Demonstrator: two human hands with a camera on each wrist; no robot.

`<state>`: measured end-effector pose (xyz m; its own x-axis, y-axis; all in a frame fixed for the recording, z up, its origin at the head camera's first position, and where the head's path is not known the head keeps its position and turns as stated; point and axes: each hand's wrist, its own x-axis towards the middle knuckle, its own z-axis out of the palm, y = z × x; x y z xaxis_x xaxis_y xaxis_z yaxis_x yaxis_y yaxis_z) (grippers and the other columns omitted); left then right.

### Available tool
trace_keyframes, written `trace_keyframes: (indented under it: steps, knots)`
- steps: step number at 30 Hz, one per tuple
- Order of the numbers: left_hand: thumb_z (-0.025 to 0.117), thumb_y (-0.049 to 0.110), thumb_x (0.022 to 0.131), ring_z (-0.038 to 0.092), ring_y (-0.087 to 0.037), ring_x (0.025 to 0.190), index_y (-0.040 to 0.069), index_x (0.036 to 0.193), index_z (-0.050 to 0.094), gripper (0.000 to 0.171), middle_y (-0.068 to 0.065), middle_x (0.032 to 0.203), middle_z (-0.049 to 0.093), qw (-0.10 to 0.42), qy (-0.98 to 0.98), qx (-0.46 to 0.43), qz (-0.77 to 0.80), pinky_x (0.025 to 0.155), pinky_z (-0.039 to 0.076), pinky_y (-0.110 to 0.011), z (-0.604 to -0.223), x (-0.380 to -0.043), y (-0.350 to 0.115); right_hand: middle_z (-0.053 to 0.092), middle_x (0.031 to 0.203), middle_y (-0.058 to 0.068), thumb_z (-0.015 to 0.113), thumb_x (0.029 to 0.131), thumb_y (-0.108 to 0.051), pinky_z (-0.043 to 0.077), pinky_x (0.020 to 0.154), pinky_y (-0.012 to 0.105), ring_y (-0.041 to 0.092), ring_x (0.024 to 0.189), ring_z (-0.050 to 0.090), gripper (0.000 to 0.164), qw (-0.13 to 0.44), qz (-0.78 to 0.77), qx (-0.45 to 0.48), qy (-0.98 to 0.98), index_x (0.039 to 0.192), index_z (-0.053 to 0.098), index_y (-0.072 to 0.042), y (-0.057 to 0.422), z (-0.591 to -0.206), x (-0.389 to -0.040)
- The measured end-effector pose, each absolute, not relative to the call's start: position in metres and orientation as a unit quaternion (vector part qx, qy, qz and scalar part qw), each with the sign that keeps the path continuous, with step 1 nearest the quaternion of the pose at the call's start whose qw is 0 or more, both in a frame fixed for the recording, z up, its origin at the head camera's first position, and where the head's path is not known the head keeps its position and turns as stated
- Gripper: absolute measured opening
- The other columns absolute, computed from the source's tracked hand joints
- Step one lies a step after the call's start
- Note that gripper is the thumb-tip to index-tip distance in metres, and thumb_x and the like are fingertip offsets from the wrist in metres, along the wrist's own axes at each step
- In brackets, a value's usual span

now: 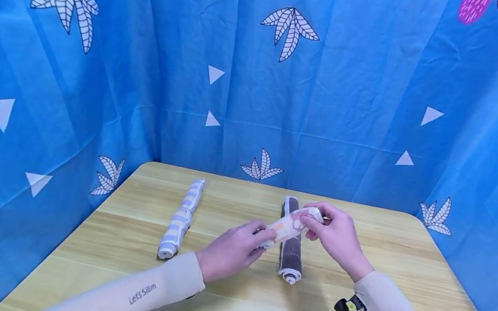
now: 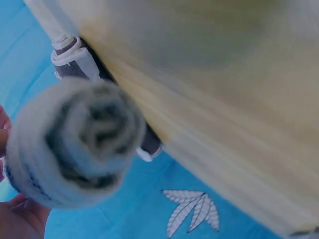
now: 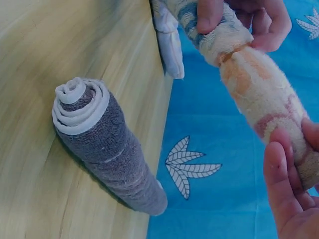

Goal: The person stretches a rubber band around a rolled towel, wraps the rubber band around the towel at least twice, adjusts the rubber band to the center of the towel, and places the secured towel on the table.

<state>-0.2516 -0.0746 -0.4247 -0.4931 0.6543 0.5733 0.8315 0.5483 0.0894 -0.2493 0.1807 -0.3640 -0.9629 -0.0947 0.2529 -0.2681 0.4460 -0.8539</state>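
Observation:
A rolled towel, white with a coloured pattern, is held in the air by both hands. At its near left end my left hand grips it with fingers and thumb. My right hand pinches the far right end. The right wrist view shows the rolled towel narrowed at an orange-brown line near its middle. Its spiral end looms blurred in the left wrist view. Just beneath it, a dark grey-brown rolled towel with white edging lies on the table.
A purple-and-white striped rolled towel lies on the left of the wooden table. Blue patterned curtains hang behind the table and along both sides. A black device is strapped at the right wrist.

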Motion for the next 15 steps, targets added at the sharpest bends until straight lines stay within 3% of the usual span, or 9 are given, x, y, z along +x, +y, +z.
trace_keyframes:
  steps: [7, 15]
  knots:
    - [0.071, 0.015, 0.091, 0.061, -0.009, 0.077, 0.019, 0.116, 0.058, 0.028, -0.003, 0.103, 0.058, 0.237, -0.859, -0.443, -0.1, 0.065, 0.054, -0.016, -0.4206, -0.2514, -0.0716, 0.07, 0.101, 0.013, 0.075, 0.092, -0.02, 0.06, 0.067, 0.036, 0.022, 0.073, 0.068, 0.028, 0.071, 0.499, 0.093, -0.859, 0.117, 0.069, -0.01, 0.1772, -0.3655, -0.2535]
    - [0.071, 0.016, 0.089, 0.055, -0.008, 0.071, 0.014, 0.105, 0.062, 0.019, -0.003, 0.097, 0.055, 0.226, -0.866, -0.442, -0.059, 0.058, 0.048, -0.015, -0.4204, -0.2528, -0.0702, 0.071, 0.096, 0.014, 0.075, 0.09, -0.015, 0.06, 0.065, 0.034, 0.021, 0.071, 0.068, 0.028, 0.062, 0.503, 0.092, -0.857, 0.115, 0.07, -0.005, 0.1735, -0.3707, -0.2599]
